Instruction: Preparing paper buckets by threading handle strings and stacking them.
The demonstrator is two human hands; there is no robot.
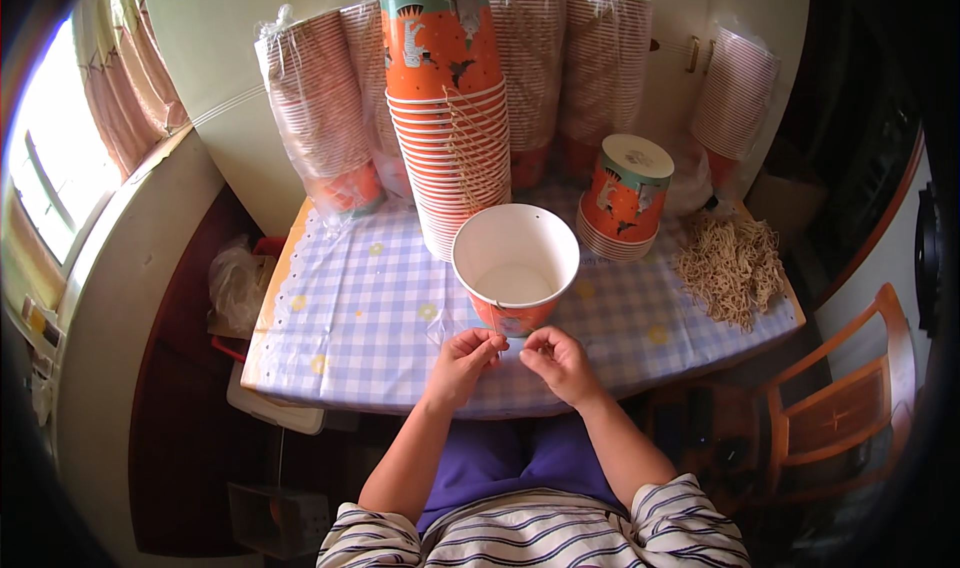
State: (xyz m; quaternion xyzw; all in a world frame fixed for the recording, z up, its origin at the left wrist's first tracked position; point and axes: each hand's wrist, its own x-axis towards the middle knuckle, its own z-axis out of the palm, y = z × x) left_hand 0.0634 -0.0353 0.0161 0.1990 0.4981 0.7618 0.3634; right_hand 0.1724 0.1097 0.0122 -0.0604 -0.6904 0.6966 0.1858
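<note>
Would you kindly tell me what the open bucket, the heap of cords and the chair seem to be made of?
Open bucket: probably coated paperboard, smooth, judging by the white inside and rounded rim.
Heap of cords: matt, perhaps twisted paper or jute; the tan, kinked strands fit either.
Chair: apparently varnished wood, from the orange-brown colour and the sheen on its frame.

Strong daylight from window (pixel 45 183) at left, panes blown out to white. Gingham tablecloth (pixel 385 293) evenly lit; soft shading inside paper bucket (pixel 515 253). Glints on plastic sleeves (pixel 312 98). Wooden chair (pixel 838 408) in dimmer surroundings. Fisheye bending, black corners.
</note>
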